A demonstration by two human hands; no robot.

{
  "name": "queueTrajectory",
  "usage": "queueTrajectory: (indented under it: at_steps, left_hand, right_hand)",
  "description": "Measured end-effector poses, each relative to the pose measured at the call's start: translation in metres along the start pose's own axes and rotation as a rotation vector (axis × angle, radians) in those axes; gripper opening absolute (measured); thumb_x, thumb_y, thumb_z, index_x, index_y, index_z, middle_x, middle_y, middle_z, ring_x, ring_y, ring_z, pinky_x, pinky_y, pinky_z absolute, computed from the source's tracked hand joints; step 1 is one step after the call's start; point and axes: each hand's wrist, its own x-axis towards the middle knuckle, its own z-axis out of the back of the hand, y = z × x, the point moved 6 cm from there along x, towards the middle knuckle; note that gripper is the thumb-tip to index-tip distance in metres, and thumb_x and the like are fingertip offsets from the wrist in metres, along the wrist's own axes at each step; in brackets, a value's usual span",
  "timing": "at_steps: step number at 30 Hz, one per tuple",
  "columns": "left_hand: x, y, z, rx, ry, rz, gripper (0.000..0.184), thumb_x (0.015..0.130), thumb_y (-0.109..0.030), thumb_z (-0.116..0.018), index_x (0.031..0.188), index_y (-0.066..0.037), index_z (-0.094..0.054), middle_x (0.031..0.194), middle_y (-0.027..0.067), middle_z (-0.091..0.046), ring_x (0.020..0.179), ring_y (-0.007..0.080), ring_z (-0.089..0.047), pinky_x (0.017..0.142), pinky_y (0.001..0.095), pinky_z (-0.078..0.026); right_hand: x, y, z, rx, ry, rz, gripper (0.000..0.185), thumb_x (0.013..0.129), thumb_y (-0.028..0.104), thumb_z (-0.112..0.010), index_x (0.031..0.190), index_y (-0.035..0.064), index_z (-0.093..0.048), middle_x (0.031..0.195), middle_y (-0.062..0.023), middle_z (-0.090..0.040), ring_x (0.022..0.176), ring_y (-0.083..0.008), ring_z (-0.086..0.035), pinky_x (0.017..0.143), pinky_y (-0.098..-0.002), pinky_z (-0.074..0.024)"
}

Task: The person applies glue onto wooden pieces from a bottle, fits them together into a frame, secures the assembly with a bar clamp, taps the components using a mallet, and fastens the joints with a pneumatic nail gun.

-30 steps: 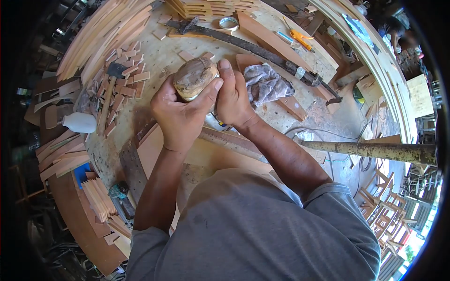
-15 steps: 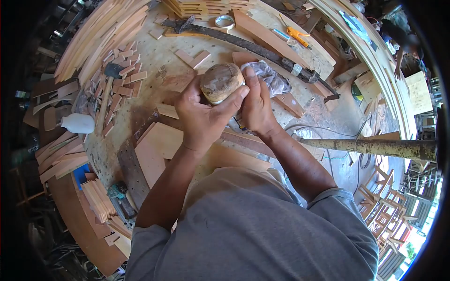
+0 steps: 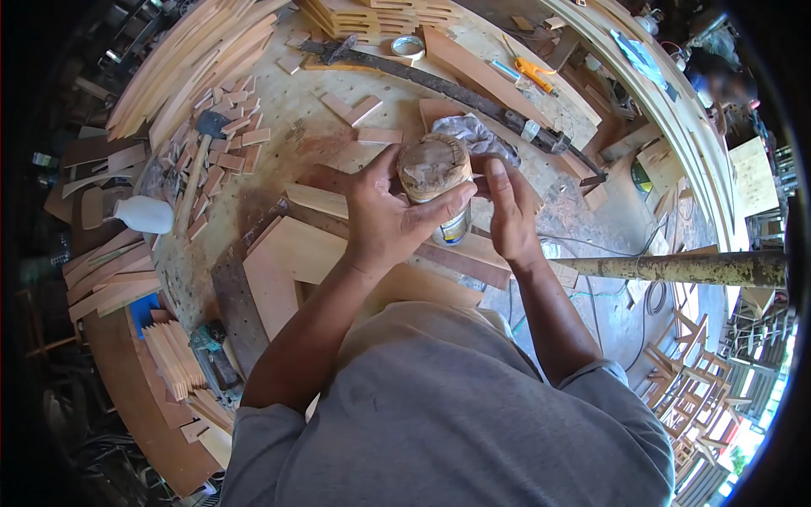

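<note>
My left hand point(image 3: 382, 211) is closed around a can-like container with a brown, crusted top point(image 3: 432, 162). Part of a yellow, white and blue label shows on its lower side. Beside the container, on its right, my right hand point(image 3: 511, 207) has its thumb raised and its fingers stretched out. Those fingertips come close to the container's side, and I cannot tell whether they touch it. Just behind lies a crumpled grey-white cloth point(image 3: 477, 137). Beneath both hands are flat, light wooden pieces point(image 3: 296, 245) on the workbench point(image 3: 291, 152).
A long metal bar clamp point(image 3: 422, 72) crosses the bench. Left are a hammer point(image 3: 198, 156), small wood blocks point(image 3: 245, 139) and a white bottle point(image 3: 144, 215). A tape roll point(image 3: 408, 47) and an orange glue gun point(image 3: 534, 72) lie farther back. A rusty pole point(image 3: 676, 268) extends at right.
The container has moved right and slightly toward me, and its labelled side now shows. My right hand has shifted right, with its fingers opening away from the container.
</note>
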Motion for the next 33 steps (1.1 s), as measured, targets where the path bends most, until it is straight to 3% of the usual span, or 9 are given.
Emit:
queueTrajectory:
  at_steps: [3,8,10,12,18,21,23,25,33]
  left_hand:
    - [0.005,-0.004,0.008,-0.066,-0.049,-0.022,0.029,0.079,-0.012,-0.084,0.100,0.000,-0.068,0.092,0.0084,-0.074,0.074,0.0142,-0.068,0.063,0.0245,-0.055]
    - [-0.001,0.049,0.085,-0.623,-0.535,0.393,0.030,0.089,-0.023,-0.078,0.106,-0.001,-0.067,0.091,0.0087,-0.069,0.075,0.0189,-0.070,0.058,0.0252,-0.057]
    - [-0.005,0.051,0.128,-0.888,-0.607,0.415,0.034,0.094,-0.029,-0.073,0.111,-0.001,-0.066,0.095,0.0100,-0.070,0.082,0.0217,-0.071,0.066,0.0314,-0.060]
    - [-0.012,0.029,0.174,-1.086,-0.563,0.314,0.038,0.098,-0.034,-0.066,0.120,-0.003,-0.063,0.108,0.0117,-0.072,0.096,0.0242,-0.071,0.087,0.0399,-0.059]
    - [-0.074,-0.019,0.300,-1.002,-0.716,0.040,0.039,0.098,-0.034,-0.067,0.120,-0.002,-0.061,0.111,0.0140,-0.071,0.099,0.0259,-0.071,0.090,0.0418,-0.058]
    - [-0.110,-0.039,0.327,-0.933,-0.781,-0.008,0.038,0.098,-0.033,-0.066,0.119,-0.001,-0.061,0.107,0.0159,-0.071,0.098,0.0273,-0.071,0.089,0.0412,-0.058]
    - [-0.137,-0.053,0.338,-0.755,-0.981,0.062,0.037,0.098,-0.032,-0.066,0.118,-0.001,-0.061,0.107,0.0166,-0.070,0.098,0.0283,-0.071,0.088,0.0403,-0.058]
    - [-0.162,-0.065,0.350,-0.571,-1.173,0.135,0.036,0.099,-0.030,-0.065,0.118,0.000,-0.060,0.108,0.0172,-0.070,0.097,0.0294,-0.072,0.087,0.0395,-0.058]
    - [-0.204,-0.064,0.381,-0.545,-1.178,0.014,0.042,0.097,-0.033,-0.069,0.120,0.000,-0.057,0.104,0.0212,-0.071,0.091,0.0300,-0.073,0.081,0.0355,-0.061]
  right_hand:
    - [-0.015,-0.013,0.025,-0.041,-0.026,-0.021,0.048,0.109,0.039,-0.042,0.112,-0.0040,-0.063,0.107,-0.0132,-0.066,0.090,-0.0210,-0.061,0.086,-0.0324,-0.0491]
    - [-0.042,-0.014,0.052,-0.081,-0.125,-0.053,0.046,0.107,0.037,-0.046,0.117,-0.0047,-0.063,0.110,-0.0139,-0.067,0.091,-0.0218,-0.064,0.087,-0.0324,-0.0498]
    - [-0.052,-0.011,0.052,-0.073,-0.168,-0.069,0.044,0.106,0.035,-0.049,0.116,-0.0049,-0.063,0.108,-0.0140,-0.067,0.091,-0.0225,-0.065,0.087,-0.0324,-0.0502]
    - [-0.062,-0.009,0.042,-0.094,-0.180,-0.120,0.038,0.103,0.030,-0.055,0.115,-0.0050,-0.063,0.106,-0.0133,-0.067,0.090,-0.0223,-0.065,0.084,-0.0314,-0.0505]
    - [-0.081,-0.040,-0.039,-0.288,0.145,-0.234,0.026,0.095,0.016,-0.066,0.112,-0.0033,-0.065,0.106,-0.0107,-0.067,0.084,-0.0170,-0.062,0.081,-0.0279,-0.0513]
    - [-0.081,-0.061,-0.107,-0.514,0.428,-0.020,0.050,0.083,0.023,-0.077,0.123,-0.0028,-0.060,0.114,-0.0158,-0.066,0.095,-0.0260,-0.066,0.086,-0.0360,-0.0532]
    - [-0.074,-0.078,-0.147,-0.616,0.502,0.080,0.064,0.078,0.027,-0.080,0.129,-0.0022,-0.056,0.120,-0.0182,-0.065,0.103,-0.0305,-0.066,0.089,-0.0398,-0.0531]
    - [-0.067,-0.088,-0.189,-0.971,0.540,0.233,0.094,0.069,0.034,-0.087,0.144,-0.0016,-0.043,0.131,-0.0216,-0.058,0.118,-0.0378,-0.058,0.100,-0.0462,-0.0486]
    - [-0.064,-0.136,-0.229,-1.163,0.487,0.170,0.101,0.064,0.034,-0.086,0.145,-0.0020,-0.039,0.129,-0.0234,-0.053,0.112,-0.0425,-0.055,0.100,-0.0487,-0.0447]
